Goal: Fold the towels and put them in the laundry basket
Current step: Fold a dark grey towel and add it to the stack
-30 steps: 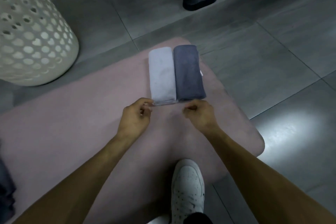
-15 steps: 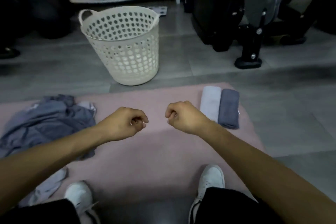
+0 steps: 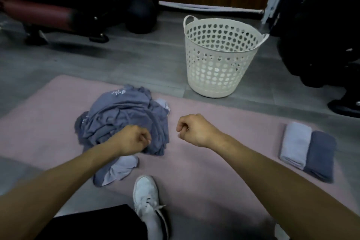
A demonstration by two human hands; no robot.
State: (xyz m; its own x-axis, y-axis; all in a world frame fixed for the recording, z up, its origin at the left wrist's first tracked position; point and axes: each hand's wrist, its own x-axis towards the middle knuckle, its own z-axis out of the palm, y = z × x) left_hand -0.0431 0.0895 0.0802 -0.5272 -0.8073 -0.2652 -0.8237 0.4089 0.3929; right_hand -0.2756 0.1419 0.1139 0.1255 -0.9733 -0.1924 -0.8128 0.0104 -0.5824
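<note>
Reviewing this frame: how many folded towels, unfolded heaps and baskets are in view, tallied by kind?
Folded towels: 2, a light grey folded towel touching a dark grey-blue folded towel on the pink mat
Crumpled heap of grey-blue and pale cloth: 1; pieces inside cannot be counted
White perforated plastic laundry basket: 1
Total: 4

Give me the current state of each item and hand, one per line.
light grey towel: folded, on the mat.
dark blue towel: folded, touching the light one.
towel pile: crumpled, unfolded.
laundry basket: upright, no towels visible inside.
left hand: fingers curled, over the pile; grip unclear.
right hand: curled, holding nothing.
</note>
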